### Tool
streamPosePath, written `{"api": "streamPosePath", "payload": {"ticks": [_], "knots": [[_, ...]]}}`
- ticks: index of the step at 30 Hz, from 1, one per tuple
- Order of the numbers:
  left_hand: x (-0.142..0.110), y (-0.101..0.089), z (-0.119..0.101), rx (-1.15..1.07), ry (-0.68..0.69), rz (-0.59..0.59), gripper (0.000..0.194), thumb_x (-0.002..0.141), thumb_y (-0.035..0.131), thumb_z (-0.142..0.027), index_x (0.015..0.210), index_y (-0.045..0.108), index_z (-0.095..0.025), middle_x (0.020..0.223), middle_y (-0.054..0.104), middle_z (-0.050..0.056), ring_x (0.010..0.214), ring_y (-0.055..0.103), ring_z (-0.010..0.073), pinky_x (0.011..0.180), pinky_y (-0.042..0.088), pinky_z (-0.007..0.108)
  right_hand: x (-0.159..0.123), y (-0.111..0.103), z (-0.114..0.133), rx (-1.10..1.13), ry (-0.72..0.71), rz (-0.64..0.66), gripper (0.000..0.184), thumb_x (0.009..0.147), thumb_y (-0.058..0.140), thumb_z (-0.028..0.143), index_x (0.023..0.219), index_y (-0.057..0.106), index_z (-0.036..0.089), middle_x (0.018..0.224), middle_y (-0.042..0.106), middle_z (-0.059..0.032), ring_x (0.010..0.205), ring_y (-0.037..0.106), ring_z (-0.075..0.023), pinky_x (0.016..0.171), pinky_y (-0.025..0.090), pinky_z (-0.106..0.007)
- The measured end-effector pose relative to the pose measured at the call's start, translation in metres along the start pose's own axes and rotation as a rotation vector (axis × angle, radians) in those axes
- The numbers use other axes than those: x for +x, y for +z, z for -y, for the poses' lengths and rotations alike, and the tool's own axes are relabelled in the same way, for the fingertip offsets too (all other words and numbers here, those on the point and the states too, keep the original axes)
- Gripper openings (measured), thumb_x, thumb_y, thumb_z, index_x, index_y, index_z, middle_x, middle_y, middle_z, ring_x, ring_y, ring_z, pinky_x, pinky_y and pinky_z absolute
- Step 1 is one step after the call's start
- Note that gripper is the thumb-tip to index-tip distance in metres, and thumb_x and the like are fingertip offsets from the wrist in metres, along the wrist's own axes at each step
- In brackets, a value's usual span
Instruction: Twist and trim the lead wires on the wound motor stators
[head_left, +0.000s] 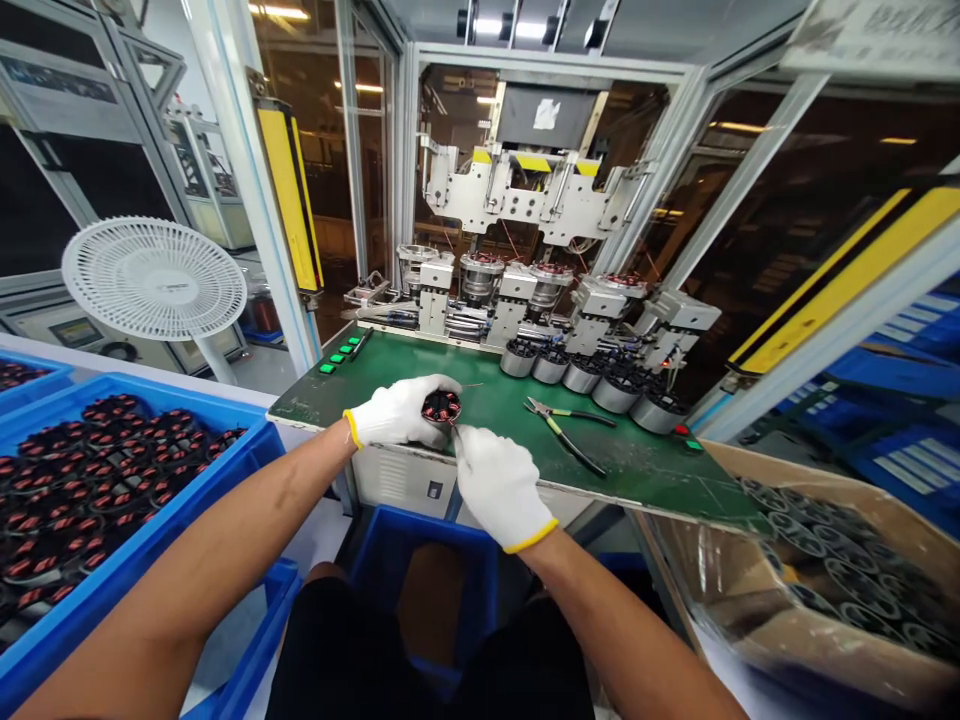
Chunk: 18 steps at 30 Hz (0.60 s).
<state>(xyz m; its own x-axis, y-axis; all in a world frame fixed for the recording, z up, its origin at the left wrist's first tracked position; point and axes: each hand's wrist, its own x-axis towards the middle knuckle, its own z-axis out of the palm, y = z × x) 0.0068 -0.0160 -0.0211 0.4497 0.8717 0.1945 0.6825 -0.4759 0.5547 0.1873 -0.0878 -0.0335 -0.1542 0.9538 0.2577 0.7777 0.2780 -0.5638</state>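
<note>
My left hand (409,408), in a white glove with a yellow cuff, is closed around a motor stator (441,406) with copper windings and black insulation. The stator is held above the front edge of the green worktop (480,430), its wound face towards me. A thin wire end pokes out beyond it to the right. My right hand (501,485), gloved likewise, is closed with its fingertips at the stator's lower edge; what they pinch is too small to make out. To the right, pliers (566,430) with green-and-black handles lie on the worktop with their jaws pointing left.
Several grey stator cores (581,375) stand in a row before the winding machine (525,200). On the left is a blue crate (262,440) of wound stators, with a white fan (154,280) behind. A cardboard box (720,590) of cores stands right; a blue bin (480,560) sits below.
</note>
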Motion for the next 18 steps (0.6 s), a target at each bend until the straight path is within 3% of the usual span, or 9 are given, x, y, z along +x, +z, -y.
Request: {"api": "streamPosePath", "payload": {"ticks": [4,7,10,13,15,18], "knots": [[0.008,-0.007,0.008,-0.120,0.151,0.139,0.075,0.052,0.073,-0.020,0.124,0.054,-0.022,0.117,0.062,0.003,0.102,0.060,0.0230,0.087,0.048,0.031,-0.006,0.030,-0.008,0.943,0.184,0.331,0.032,0.086,0.043,0.047,0.087,0.056,0.017,0.054,0.023,0.0083,0.043,0.017,-0.0066,0.042,0.021,-0.020],[0.012,-0.006,0.010,-0.153,0.146,0.176,0.076,0.051,0.074,-0.017,0.124,0.053,-0.020,0.113,0.062,0.003,0.097,0.061,0.0209,0.084,0.049,0.029,-0.007,0.061,-0.010,1.295,0.253,0.280,0.033,0.081,0.052,0.050,0.084,0.053,0.017,0.054,0.021,0.0107,0.042,0.013,-0.0040,0.039,0.015,-0.018],[0.013,-0.015,0.008,-0.123,0.147,0.228,0.077,0.053,0.073,-0.018,0.126,0.051,-0.020,0.113,0.062,0.003,0.097,0.061,0.0205,0.085,0.049,0.029,-0.008,0.079,-0.006,1.173,0.263,0.109,0.030,0.084,0.051,0.046,0.080,0.056,0.016,0.053,0.036,0.0075,0.039,0.029,-0.0048,0.037,0.025,-0.018],[0.013,-0.038,-0.007,0.111,0.193,0.275,0.085,0.055,0.076,-0.031,0.135,0.046,-0.026,0.130,0.054,0.005,0.113,0.055,0.0261,0.093,0.045,0.033,-0.017,0.071,-0.005,0.857,0.231,0.057,0.031,0.089,0.043,0.041,0.090,0.063,0.017,0.060,0.055,0.0019,0.044,0.046,-0.0093,0.042,0.039,-0.022],[0.012,-0.050,-0.028,0.316,0.167,0.186,0.092,0.056,0.076,-0.048,0.139,0.042,-0.032,0.138,0.048,0.007,0.121,0.049,0.0321,0.098,0.043,0.039,-0.027,0.054,-0.009,0.600,0.133,-0.075,0.034,0.090,0.044,0.041,0.105,0.065,0.020,0.082,0.068,-0.0034,0.067,0.062,-0.0151,0.063,0.052,-0.027],[0.011,-0.044,-0.064,0.478,-0.108,-0.009,0.083,0.061,0.067,-0.067,0.129,0.055,-0.022,0.120,0.059,0.016,0.113,0.054,0.0401,0.093,0.043,0.050,-0.042,0.027,-0.020,0.360,0.028,-0.335,0.037,0.091,0.046,0.041,0.115,0.064,0.020,0.109,0.070,-0.0072,0.101,0.064,-0.0203,0.093,0.049,-0.031]]}}
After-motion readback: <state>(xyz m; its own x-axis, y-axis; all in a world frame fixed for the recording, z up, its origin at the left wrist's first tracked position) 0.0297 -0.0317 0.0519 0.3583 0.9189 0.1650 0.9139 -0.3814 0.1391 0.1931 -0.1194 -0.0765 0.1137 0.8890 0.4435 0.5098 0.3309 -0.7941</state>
